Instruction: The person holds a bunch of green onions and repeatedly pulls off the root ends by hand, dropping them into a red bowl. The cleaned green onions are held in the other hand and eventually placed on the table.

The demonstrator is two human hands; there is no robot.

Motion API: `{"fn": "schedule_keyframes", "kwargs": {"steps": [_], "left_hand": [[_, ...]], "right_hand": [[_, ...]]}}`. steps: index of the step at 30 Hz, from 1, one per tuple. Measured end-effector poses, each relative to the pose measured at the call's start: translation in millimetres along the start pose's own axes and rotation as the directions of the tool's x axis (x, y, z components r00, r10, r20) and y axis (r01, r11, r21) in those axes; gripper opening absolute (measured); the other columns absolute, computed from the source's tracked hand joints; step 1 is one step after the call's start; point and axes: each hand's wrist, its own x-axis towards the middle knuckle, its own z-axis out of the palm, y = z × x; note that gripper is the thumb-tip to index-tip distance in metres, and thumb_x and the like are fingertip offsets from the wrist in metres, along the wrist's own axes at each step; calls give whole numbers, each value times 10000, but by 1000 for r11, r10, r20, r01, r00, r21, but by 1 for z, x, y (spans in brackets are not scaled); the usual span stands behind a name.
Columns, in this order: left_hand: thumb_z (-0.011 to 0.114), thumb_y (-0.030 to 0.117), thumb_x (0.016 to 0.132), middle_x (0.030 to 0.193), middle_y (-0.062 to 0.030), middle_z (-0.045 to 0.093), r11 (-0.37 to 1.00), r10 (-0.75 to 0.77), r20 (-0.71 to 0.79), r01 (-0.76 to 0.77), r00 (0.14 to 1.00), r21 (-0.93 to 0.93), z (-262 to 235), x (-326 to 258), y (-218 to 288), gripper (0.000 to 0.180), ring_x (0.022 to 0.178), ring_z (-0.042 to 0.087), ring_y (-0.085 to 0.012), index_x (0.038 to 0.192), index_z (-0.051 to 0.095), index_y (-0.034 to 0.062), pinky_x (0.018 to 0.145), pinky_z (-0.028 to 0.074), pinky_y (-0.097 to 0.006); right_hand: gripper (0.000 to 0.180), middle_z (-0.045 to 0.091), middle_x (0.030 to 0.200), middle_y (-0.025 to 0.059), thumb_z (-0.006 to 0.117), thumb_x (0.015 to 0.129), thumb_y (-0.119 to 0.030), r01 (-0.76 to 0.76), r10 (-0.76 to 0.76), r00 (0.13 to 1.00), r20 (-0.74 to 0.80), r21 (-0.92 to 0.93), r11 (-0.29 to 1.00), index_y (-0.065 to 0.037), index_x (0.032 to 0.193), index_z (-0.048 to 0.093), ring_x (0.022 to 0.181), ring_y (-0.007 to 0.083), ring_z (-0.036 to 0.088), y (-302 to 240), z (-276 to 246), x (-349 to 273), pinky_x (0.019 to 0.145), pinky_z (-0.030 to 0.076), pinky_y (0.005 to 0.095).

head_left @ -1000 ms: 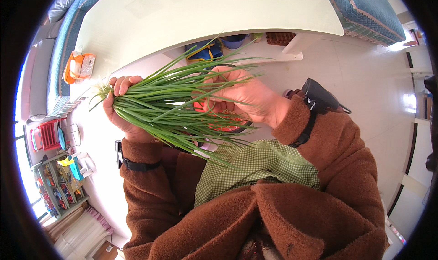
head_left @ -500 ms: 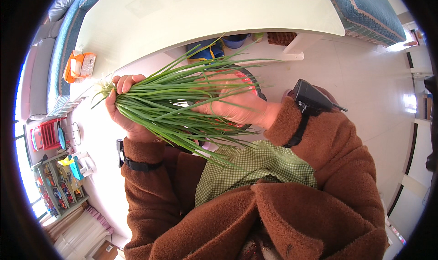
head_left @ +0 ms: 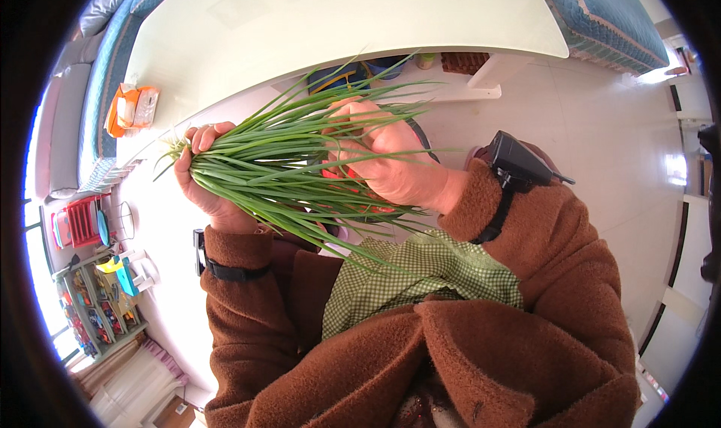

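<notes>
bunch of green chives (head_left: 285, 165), long thin blades fanning rightward, held above floor

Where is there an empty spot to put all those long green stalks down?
The white table is mostly bare, from the orange packet at its left end across to the far right corner. The pale floor right of the table leg also looks free. Crowded: the shelf under the table and the toy shelves lower left.

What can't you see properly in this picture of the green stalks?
Head view only:
- Red thing under the bunch of long thin green stalks: stalks and right hand hide it.
- Left hand: palm covered by the bunch.
- Small orange packet on the white table: too small to identify.
</notes>
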Motion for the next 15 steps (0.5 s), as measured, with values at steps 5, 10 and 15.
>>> {"fn": "schedule_keyframes", "kwargs": {"steps": [5,10,15], "left_hand": [[581,91,795,772,18,474,999,-19,-2,19,1000,-29,-2,-1,-1,174,786,519,-137,943,491,86,969,427,-360],[602,127,806,807,17,512,994,-88,40,90,995,-55,-3,1,2,189,971,495,-207,956,486,126,1005,380,-391],[579,90,802,774,19,477,999,-32,-1,32,999,-29,-1,-2,-1,157,781,519,-128,928,484,88,957,432,-354]], "right_hand": [[204,549,851,25,524,985,-213,-374,362,926,108,397,838,-43,1075,456,706,106,554,-18,-2,-6,626,460,246],[198,582,902,43,540,975,-187,-418,421,900,115,505,755,-48,1085,451,751,118,596,-20,-3,-4,617,488,248],[185,600,945,47,534,967,-160,-419,455,889,51,490,764,-46,1093,460,766,127,607,-16,-3,-2,636,510,253]]}}
